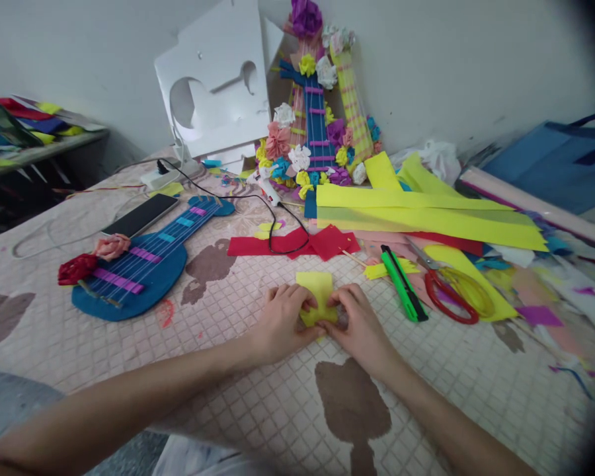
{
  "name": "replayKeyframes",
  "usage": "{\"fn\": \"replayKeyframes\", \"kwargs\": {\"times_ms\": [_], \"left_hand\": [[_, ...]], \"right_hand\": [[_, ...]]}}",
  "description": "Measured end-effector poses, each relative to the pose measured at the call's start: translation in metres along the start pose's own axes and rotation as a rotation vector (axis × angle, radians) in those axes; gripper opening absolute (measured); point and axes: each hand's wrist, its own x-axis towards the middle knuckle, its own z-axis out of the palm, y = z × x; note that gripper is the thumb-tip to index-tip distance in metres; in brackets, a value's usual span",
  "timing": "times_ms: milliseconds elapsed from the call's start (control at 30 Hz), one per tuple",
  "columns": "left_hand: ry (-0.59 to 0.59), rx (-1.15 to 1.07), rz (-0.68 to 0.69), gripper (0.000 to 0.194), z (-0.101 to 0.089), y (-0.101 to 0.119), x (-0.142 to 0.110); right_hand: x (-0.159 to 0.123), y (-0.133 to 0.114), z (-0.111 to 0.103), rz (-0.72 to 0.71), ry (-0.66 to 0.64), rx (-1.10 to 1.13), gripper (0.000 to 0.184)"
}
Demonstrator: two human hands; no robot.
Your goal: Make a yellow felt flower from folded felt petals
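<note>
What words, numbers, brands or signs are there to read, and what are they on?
None can be read.
Green-and-black plastic cutter: any lettering is too small or blurred.
White plastic glue gun: the same.
Red mark on the beige patterned tablecloth: no clear letters.
Small yellow paper piece being held: no writing shows.

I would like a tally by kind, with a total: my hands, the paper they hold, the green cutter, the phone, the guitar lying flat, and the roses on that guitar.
Left hand and right hand: 2
Yellow paper: 1
Cutter: 1
Phone: 1
Guitar: 1
Red rose and pink rose: 2
Total: 8
</note>
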Motion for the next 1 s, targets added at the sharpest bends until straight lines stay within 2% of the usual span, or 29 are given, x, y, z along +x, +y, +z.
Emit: {"fn": "replayKeyframes", "kwargs": {"times_ms": [100,267,433,500,600,733,867,1000], "left_hand": [[0.023,-0.011,-0.005,0.017,-0.007,-0.008,0.000],[0.116,0.002,-0.056,0.022,-0.017,-0.027,-0.001],[0.166,-0.072,0.023,0.016,-0.019,-0.020,-0.001],[0.144,-0.045,0.079,0.013,-0.018,-0.011,0.000],[0.053,0.065,0.089,0.016,-0.014,-0.003,0.000],[0.025,0.062,0.046,0.018,-0.010,-0.012,0.003],[0.087,-0.048,0.039,0.020,-0.014,-0.025,0.017],[0.112,0.061,0.075,0.026,-0.023,-0.026,0.046]], "right_hand": [[-0.001,0.001,0.002,-0.007,0.004,0.008,0.027],[-0.002,0.001,0.000,-0.004,0.000,0.026,0.024],[-0.001,-0.001,-0.009,0.017,-0.001,0.131,0.008],[-0.002,-0.003,-0.009,-0.002,-0.007,0.123,0.013],[-0.004,-0.006,-0.005,-0.038,-0.029,0.053,0.032],[-0.005,-0.006,-0.002,-0.041,-0.042,0.029,0.036],[-0.005,-0.002,-0.005,-0.017,-0.031,0.112,0.025],[-0.006,0.002,-0.007,0.059,0.048,0.234,0.011]]}}
